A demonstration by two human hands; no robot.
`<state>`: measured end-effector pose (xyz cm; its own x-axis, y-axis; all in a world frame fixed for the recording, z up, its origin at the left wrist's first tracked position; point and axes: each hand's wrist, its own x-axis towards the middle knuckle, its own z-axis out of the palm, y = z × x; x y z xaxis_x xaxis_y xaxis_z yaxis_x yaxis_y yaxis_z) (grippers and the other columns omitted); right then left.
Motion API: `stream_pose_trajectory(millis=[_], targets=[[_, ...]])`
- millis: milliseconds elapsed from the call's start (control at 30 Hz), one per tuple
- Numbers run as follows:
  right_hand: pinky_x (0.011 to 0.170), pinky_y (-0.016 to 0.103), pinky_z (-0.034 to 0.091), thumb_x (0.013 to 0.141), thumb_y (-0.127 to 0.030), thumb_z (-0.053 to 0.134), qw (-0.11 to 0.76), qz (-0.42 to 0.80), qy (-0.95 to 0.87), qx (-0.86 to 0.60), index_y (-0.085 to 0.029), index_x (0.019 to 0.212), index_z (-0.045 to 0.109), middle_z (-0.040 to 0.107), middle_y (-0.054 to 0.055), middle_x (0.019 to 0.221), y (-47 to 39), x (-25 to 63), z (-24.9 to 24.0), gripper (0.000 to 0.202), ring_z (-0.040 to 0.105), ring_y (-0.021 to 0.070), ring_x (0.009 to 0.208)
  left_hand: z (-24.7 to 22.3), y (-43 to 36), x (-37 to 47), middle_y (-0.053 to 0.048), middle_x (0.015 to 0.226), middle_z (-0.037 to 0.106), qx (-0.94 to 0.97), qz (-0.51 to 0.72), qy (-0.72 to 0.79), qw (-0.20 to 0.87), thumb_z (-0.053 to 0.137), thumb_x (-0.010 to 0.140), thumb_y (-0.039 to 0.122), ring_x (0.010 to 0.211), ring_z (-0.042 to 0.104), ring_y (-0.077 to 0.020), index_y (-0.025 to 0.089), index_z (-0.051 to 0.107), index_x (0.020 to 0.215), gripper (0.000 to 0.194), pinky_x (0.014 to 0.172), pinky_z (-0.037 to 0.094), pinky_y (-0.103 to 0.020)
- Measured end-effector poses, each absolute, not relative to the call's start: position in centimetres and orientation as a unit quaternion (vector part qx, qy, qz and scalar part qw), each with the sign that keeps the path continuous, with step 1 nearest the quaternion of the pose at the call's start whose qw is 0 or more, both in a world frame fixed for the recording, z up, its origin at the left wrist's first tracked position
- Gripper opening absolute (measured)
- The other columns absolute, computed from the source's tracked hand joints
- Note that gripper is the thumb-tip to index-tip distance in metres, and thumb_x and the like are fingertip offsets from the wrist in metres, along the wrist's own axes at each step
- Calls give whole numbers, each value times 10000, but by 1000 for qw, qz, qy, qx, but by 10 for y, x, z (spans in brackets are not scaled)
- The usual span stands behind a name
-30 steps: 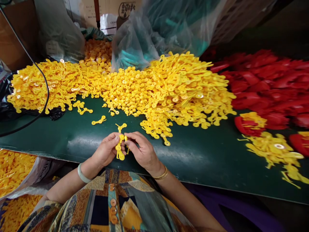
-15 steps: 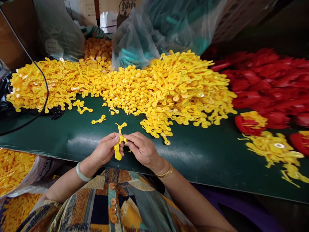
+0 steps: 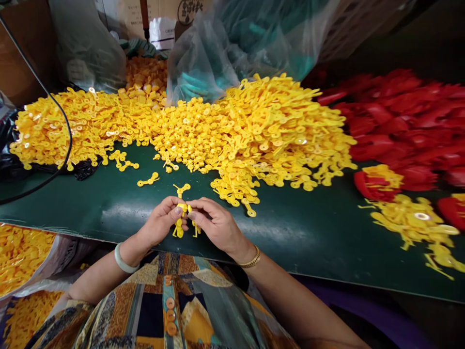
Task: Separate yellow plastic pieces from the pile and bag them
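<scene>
My left hand [image 3: 162, 220] is closed, thumb and fingers pinching a yellow plastic piece [image 3: 179, 228] with rounded ends and thin prongs. My right hand [image 3: 214, 223] is closed on a second yellow plastic piece [image 3: 196, 229], whose thin leg sticks out below the fingertips. Both sets of fingertips meet, and the two pieces touch or nearly touch there; the exact contact is hidden. Just beyond the hands a yellow link piece [image 3: 181, 189] shows, partly covered. Farther off lies a loose yellow link [image 3: 148, 180] on the green tabletop [image 3: 127, 203].
Heaps of yellow links [image 3: 283, 126] and small yellow knobs [image 3: 189, 123] line the back of the table. Red plastic parts [image 3: 410, 116] are piled at the right, near yellow assembled pieces [image 3: 417, 223]. A black cable [image 3: 67, 126] loops at left, above a bag of yellow parts [image 3: 25, 252].
The piece in my left hand has turned, and its prongs now show below. In my right fingers a yellow piece with a downward leg shows more clearly. The heaps look the same.
</scene>
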<state>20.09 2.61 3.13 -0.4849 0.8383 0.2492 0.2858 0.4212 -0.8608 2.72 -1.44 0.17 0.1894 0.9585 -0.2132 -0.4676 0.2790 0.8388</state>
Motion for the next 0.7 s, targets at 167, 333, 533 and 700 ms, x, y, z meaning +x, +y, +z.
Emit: stream_pose_trajectory(millis=[167, 333, 533, 700], targets=[[650, 248, 544, 901, -298, 611, 367, 424, -723, -403, -227, 1016, 710, 665, 29, 852, 21, 197, 26, 168, 631, 136, 714, -5, -18, 31, -17, 868, 612, 367, 534, 414, 640, 677, 831, 443, 721, 601, -116, 186, 596, 1027, 333, 692, 515, -248], [701, 271, 562, 890, -330, 631, 399, 410, -709, -413, -234, 1001, 724, 680, 33, 848, 17, 191, 18, 174, 653, 155, 754, -7, -21, 35, -20, 826, 624, 404, 554, 445, 577, 662, 850, 411, 714, 577, -121, 184, 624, 1007, 279, 695, 470, -239], [766, 289, 565, 917, -305, 594, 430, 382, -711, -405, -252, 1067, 727, 690, 39, 901, 13, 187, 11, 207, 656, 159, 801, -6, -21, 37, -14, 822, 620, 401, 563, 441, 572, 630, 867, 429, 690, 570, -126, 192, 620, 1006, 276, 683, 464, -251], [722, 283, 564, 914, -325, 599, 439, 381, -693, -427, -247, 1060, 740, 675, 35, 853, 9, 179, 4, 217, 640, 157, 766, -9, -21, 33, -24, 817, 641, 433, 551, 483, 525, 636, 869, 381, 722, 570, -144, 198, 656, 1009, 231, 704, 446, -253]])
